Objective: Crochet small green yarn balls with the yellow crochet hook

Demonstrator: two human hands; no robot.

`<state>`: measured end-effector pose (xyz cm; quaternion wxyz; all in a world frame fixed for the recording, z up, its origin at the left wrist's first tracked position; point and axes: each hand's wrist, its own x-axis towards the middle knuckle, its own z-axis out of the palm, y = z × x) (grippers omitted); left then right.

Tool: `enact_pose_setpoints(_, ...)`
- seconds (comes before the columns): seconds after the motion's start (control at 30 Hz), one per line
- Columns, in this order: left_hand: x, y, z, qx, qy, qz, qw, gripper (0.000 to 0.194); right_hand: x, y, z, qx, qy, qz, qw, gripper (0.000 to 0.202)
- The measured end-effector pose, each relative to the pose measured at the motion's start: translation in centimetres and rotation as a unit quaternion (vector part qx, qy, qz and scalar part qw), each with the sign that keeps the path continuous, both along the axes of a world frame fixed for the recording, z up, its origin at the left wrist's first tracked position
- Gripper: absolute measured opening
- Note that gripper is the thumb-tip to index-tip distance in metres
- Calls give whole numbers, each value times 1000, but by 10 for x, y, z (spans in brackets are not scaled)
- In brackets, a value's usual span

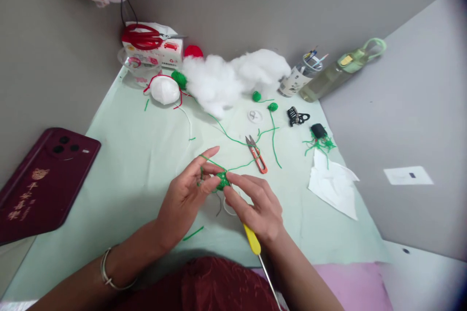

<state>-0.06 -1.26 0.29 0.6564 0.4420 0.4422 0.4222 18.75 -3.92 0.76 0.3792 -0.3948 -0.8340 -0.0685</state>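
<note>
Between the fingertips of both hands is a small green crochet piece [222,181]. My left hand [188,194] pinches it, with green yarn [212,160] running over the raised index finger. In my right hand [259,204] is a crochet hook with a yellow handle [251,239]; its tip is hidden at the green piece. From the hands the working yarn loops across the table toward a green yarn ball [178,79]. Just beyond the right hand lie orange thread snips [257,154], blades apart. A white strand loops below the fingers.
White stuffing [233,80] is heaped at the back, beside a white yarn ball [165,90] and red scissors [146,37] on a tissue pack. A bottle [335,75], pen cup [299,77], black hair clip [297,116] and torn paper [332,182] lie right. A phone [51,180] stands left.
</note>
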Motion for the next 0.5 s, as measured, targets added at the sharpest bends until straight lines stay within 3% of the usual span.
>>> enact_pose_setpoints(0.1,0,2,4,-56,-68,-7,996,49,1,-5,1,-20,17,1,1000,36)
enact_pose_setpoints(0.23,-3,10,9,-130,-142,-44,980,67,2,-9,1,-45,47,9,998,44)
enact_pose_setpoints(0.5,-12,17,4,-82,-119,-118,982,73,0,4,-6,-32,143,48,988,44)
